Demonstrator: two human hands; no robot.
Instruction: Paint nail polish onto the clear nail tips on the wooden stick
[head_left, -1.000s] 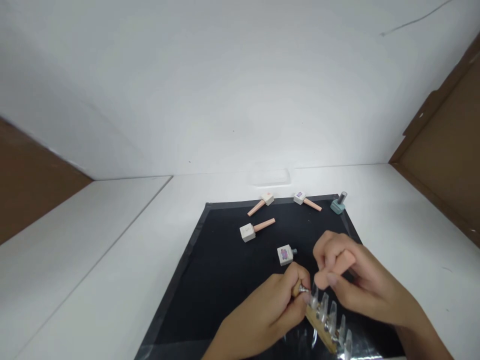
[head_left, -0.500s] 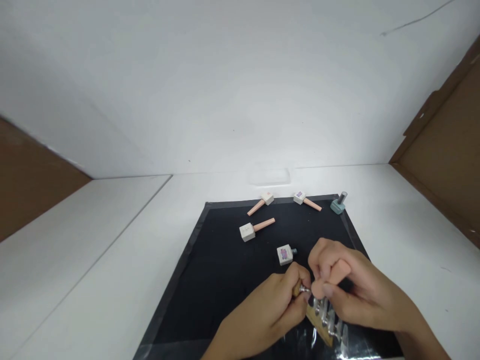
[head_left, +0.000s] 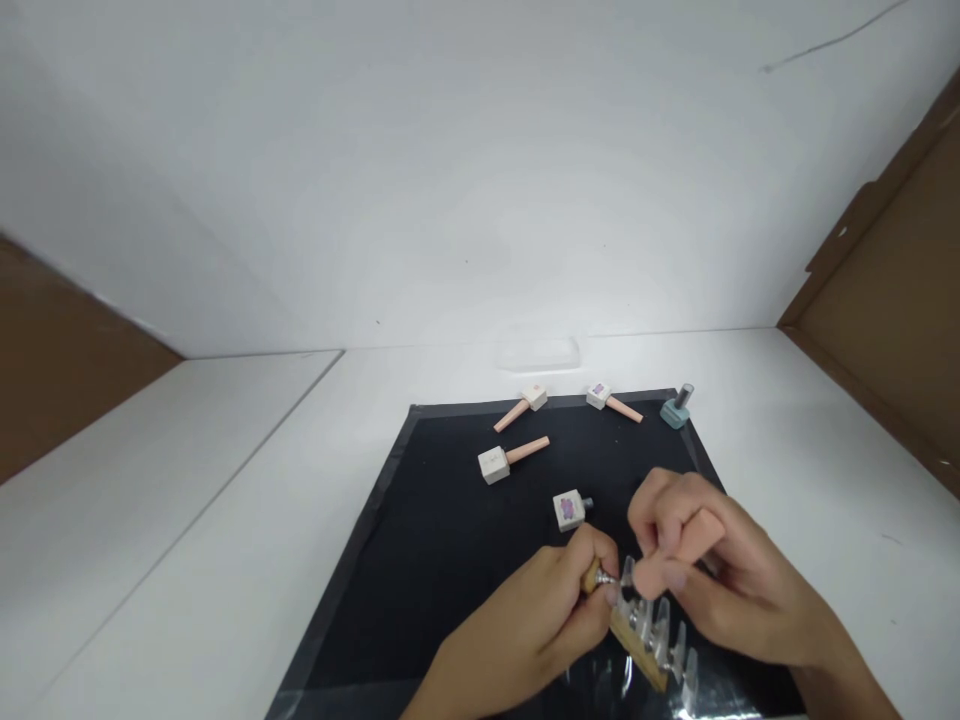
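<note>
My left hand (head_left: pixel 551 615) pinches the near-left end of a nail-tip stand, fingers closed around its end post. The stand has a wooden base (head_left: pixel 637 650) and a slanting row of several clear nail tips (head_left: pixel 660 630) on metal posts. In my closed right hand (head_left: pixel 739 585) is a peach nail polish cap (head_left: pixel 701 537), held just above the tips, its rounded end towards the left hand. Any brush on it cannot be made out. Just beyond my left fingers a white nail polish bottle (head_left: pixel 568 510) with a purple label lies on its side, its dark neck bare.
Farther back lie white polish bottles with peach caps: one at centre-left (head_left: pixel 494 465), another at the back (head_left: pixel 535 397) and a third to its right (head_left: pixel 598 396). A teal bottle (head_left: pixel 675 412) stands at the mat's back right corner. Beneath is a black mat (head_left: pixel 435 540).
My right hand has shifted slightly right with the peach cap, away from my left fingers, uncovering more of the clear tips. My left hand and the bottles have stayed put.
</note>
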